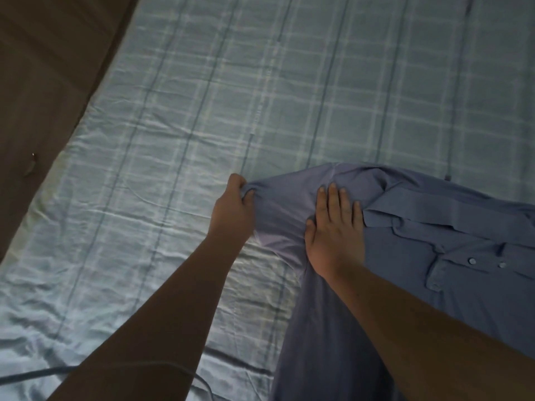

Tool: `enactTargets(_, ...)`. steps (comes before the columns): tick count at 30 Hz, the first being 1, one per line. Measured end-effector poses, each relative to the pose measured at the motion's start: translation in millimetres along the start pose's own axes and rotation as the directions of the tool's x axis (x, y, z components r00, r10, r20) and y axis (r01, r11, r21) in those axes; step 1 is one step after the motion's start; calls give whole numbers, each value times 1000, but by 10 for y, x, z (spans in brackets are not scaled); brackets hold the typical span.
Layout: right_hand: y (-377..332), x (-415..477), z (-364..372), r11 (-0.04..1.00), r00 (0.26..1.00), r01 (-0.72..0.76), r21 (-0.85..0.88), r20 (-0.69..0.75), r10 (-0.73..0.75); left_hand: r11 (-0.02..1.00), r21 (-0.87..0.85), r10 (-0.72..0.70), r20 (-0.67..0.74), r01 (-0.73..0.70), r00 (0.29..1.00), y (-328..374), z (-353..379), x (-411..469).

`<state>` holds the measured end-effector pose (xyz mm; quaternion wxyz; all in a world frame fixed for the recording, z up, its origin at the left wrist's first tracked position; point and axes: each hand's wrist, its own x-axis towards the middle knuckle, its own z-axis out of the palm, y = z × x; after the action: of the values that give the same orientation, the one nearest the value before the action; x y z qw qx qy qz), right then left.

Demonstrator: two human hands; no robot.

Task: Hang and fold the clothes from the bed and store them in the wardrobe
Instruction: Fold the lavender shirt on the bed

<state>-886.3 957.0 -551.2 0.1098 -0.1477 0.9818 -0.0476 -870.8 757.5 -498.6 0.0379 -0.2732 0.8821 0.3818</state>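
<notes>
A blue button-up shirt (434,227) lies on the bed (260,96) at the lower right, collar and two buttons showing on its right part. My left hand (231,209) pinches the shirt's left edge, a bunched sleeve or shoulder end. Flat on the fabric beside the collar rests my right hand (333,233), fingers spread and pressing down. The shirt's lower part runs down past my right forearm to the frame's bottom edge.
The bed is covered by a light blue plaid sheet, wrinkled near the front. A brown floor (43,82) runs along the bed's left edge. A thin cable (43,371) crosses the sheet at the bottom left.
</notes>
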Motion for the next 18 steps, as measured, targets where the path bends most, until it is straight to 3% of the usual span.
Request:
enactTargets(2, -7, 2, 15, 1000, 1000, -6, -7, -2, 6, 997, -17, -82, -26, 81, 996, -89, 37, 10)
enactTargets(5, 13, 8, -47, 1000, 999, 15, 20, 42, -16, 967, -203, -157, 9, 156, 988, -59, 52, -11)
enactTargets(7, 71, 5, -167, 993, 995, 56, 105, 74, -64, 958, -259, -114, 43, 121, 993, 80, 47, -71)
enactTargets(9, 183, -27, -360, 954, 997, 66, 294, 28, -77, 962, -268, -40, 53, 53, 998, 297, 64, -176)
enactTargets(12, 448, -179, -636, 866, 997, 1, 499, -66, 37, 934, -356, 5, 97, 30, 995, 669, 212, -422)
enactTargets(15, 750, -315, -762, 828, 984, -4, 561, -143, 102, 898, -433, 25, 222, 76, 975, 935, 559, -732)
enactTargets(18, 1048, -395, -745, 819, 985, -57, 571, -103, 140, 954, -299, 106, 367, 9, 924, 1151, 946, -1008)
